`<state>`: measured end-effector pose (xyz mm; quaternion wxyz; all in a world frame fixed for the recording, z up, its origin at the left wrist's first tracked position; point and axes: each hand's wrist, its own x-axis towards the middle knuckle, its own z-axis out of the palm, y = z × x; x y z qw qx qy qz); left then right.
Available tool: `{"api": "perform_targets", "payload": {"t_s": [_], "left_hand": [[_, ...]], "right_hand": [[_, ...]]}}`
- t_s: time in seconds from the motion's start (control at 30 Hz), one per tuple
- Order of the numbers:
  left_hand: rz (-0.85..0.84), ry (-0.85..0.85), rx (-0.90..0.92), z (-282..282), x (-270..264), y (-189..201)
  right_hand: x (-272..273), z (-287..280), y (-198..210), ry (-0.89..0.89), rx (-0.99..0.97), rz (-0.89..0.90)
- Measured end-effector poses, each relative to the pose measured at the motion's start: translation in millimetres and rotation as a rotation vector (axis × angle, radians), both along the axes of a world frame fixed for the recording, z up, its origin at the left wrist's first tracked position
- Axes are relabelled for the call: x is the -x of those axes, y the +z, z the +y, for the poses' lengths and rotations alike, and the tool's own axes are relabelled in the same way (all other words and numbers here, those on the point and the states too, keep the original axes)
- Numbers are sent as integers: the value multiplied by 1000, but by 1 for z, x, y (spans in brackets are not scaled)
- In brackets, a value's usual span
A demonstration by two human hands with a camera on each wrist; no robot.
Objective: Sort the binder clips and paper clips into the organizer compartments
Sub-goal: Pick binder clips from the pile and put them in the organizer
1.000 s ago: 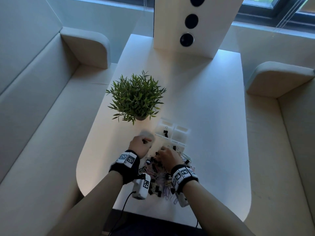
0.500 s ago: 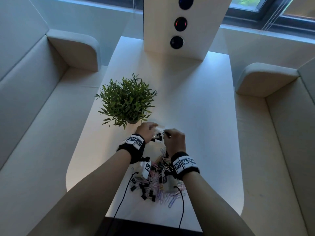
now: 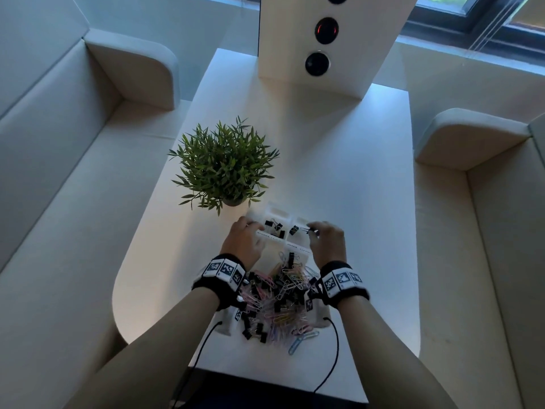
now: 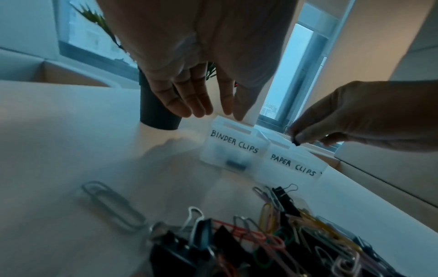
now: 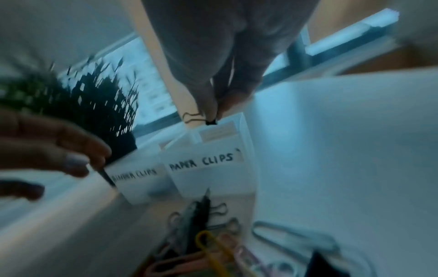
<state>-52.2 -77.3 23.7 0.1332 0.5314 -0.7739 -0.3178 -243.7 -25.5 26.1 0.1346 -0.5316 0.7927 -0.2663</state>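
Holding one small black binder clip [image 5: 211, 122] in a thumb-and-fingertip pinch, the right hand [image 3: 327, 242] hangs over the far rim of the organizer [image 4: 260, 150], above the right-hand rear cell as far as the blurred right wrist view lets one judge; the clip's wire handle juts toward 9 o'clock from the fingertips. Organizer: translucent white, compartmented, standing on the table [image 3: 339, 178] at 12 o'clock from the loose heap; front left cell lettered BINDER CLIPS [image 4: 233, 143], front right cell lettered PAPER CLIPS [image 4: 294, 165]. Contents seen from the head view: several black binder clips [image 3: 275, 227] in the left-hand cell and one more just across the divider toward 3 o'clock. Left hand [image 3: 243, 240]: fingers straight and close together, nothing held, tips at the organizer's left far corner; touching or just above it cannot be told. Loose heap [image 3: 280, 296]: black binder clips mixed with pink, yellow, blue and silver paper clips, lying on the table between the two wrists and spreading toward 6 o'clock. One large silver paper clip [image 4: 113, 206] lies apart at 9 o'clock of the heap. Wristbands [image 3: 225, 270] with black-and-white markers on both wrists, cables trailing toward 6 o'clock. Potted plant [image 3: 224, 166]: green, dark pot, at 11 o'clock of the organizer, near it. White panel [image 3: 324, 39] with round dark ports at the table's 12 o'clock end. Cushioned benches [image 3: 59, 172] flank the table at 9 and 3 o'clock.
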Motion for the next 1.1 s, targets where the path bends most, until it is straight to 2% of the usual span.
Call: {"api": "perform_targets", "payload": {"t_s": [0.1, 0.23, 0.63, 0.8, 0.93, 1.0, 1.1], "left_hand": [[-26, 38, -6, 6, 1, -3], [8, 100, -37, 18, -9, -7], [48, 148, -56, 25, -18, -12], [64, 161, -66, 26, -19, -12], [46, 179, -80, 29, -33, -15], [33, 173, -86, 30, -36, -15], [33, 139, -104, 29, -31, -12]], "right_hand": [[-8, -17, 4, 139, -55, 25], [-20, -32, 6, 239, -275, 156], [-21, -46, 10, 250, -459, 152], [-12, -41, 10, 317, -471, 208], [-1, -41, 23, 213, -337, 146], [-9, -45, 30, 237, -250, 82], [-35, -50, 31, 322, -290, 72]]}}
